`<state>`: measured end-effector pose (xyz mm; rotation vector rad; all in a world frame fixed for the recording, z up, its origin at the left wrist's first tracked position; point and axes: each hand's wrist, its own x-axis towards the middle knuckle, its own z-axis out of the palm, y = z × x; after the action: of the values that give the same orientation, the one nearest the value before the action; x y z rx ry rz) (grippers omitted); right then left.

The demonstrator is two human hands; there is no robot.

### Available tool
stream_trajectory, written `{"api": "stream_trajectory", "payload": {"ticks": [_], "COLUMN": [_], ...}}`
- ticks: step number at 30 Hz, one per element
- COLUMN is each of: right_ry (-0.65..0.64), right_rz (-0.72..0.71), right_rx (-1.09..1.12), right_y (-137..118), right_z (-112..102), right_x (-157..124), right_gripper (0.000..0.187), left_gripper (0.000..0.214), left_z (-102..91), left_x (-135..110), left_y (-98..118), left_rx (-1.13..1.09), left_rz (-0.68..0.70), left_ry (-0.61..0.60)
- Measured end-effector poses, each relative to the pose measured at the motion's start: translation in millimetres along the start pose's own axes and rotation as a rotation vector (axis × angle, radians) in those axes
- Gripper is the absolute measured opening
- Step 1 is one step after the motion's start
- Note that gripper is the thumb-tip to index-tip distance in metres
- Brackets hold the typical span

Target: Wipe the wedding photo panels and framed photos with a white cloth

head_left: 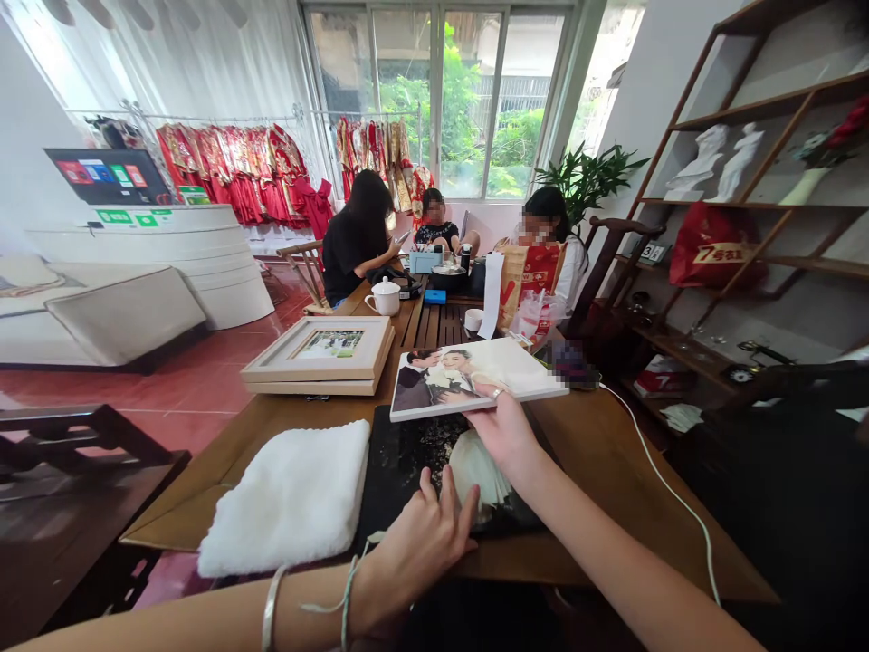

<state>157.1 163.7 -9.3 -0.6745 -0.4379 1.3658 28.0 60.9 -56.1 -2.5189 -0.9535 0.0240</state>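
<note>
My right hand [501,426] grips the near edge of a white photo panel [475,371] that shows a couple, and holds it lifted above the table. Under it lies a dark photo print [421,453] flat on the wooden table [611,471]. My left hand [421,539] rests on the near edge of that dark print with its fingers spread. A folded white towel [291,498] lies just left of the print. Bracelets sit on my left wrist.
Two stacked picture frames [319,355] lie further up the table on the left. A white cable [669,484] runs along the right side. Three people sit at the far end amid cups and boxes. A shelf unit [747,208] stands right, a dark chair [61,453] left.
</note>
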Motion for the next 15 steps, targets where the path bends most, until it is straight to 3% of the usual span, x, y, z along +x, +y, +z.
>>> {"api": "stream_trajectory", "payload": {"ticks": [4, 8, 10, 12, 15], "right_ry": [0.14, 0.107, 0.098, 0.099, 0.114], "right_rz": [0.11, 0.071, 0.063, 0.067, 0.075], "right_rx": [0.044, 0.055, 0.055, 0.054, 0.06], "right_y": [16.8, 34.5, 41.2, 45.4, 48.4], "right_z": [14.8, 18.1, 17.3, 16.2, 13.1], "right_x": [15.6, 36.1, 48.2, 60.3, 75.9], "right_gripper": [0.024, 0.021, 0.02, 0.017, 0.02], "left_gripper": [0.057, 0.054, 0.037, 0.024, 0.033], "left_z": [-1.4, -19.8, -30.8, -35.9, -28.5], "left_x": [-4.4, -2.9, 3.3, 14.6, 41.1], "left_y": [1.1, -13.9, -34.9, -64.1, -111.6], "left_rx": [-0.052, -0.233, -0.342, -0.336, -0.303], "left_rz": [-0.058, -0.138, -0.175, -0.277, -0.465], "left_ry": [-0.045, -0.091, -0.083, 0.031, 0.136]}}
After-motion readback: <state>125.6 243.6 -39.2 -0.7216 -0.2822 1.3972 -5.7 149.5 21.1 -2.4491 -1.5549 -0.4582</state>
